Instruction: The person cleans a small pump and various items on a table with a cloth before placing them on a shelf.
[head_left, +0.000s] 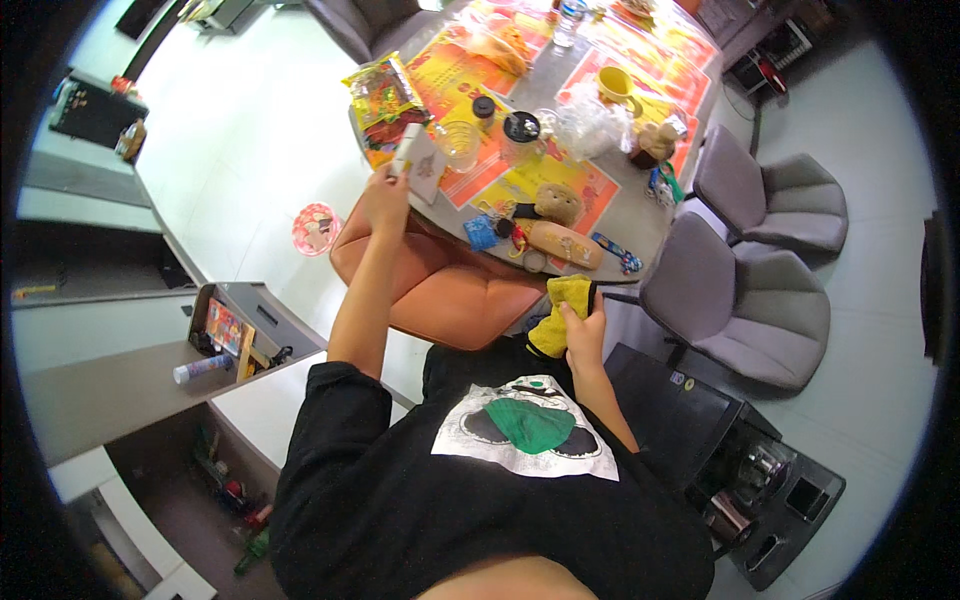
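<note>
My left hand grips the near end of a flat white box or booklet with a small print on its face, held upright at the table's left edge. Beside it stand a clear plastic cup and shiny snack packets. In my right hand is a yellow cloth with a dark border, bunched in front of my body. Just beyond it on the table lie a tan oblong case, a furry plush, a blue packet and a blue strap.
The table also carries a black-lidded jar, a yellow mug, clear plastic bags and a water bottle. An orange-brown chair stands against its near edge; grey chairs line the right. A black tea cabinet is at lower right.
</note>
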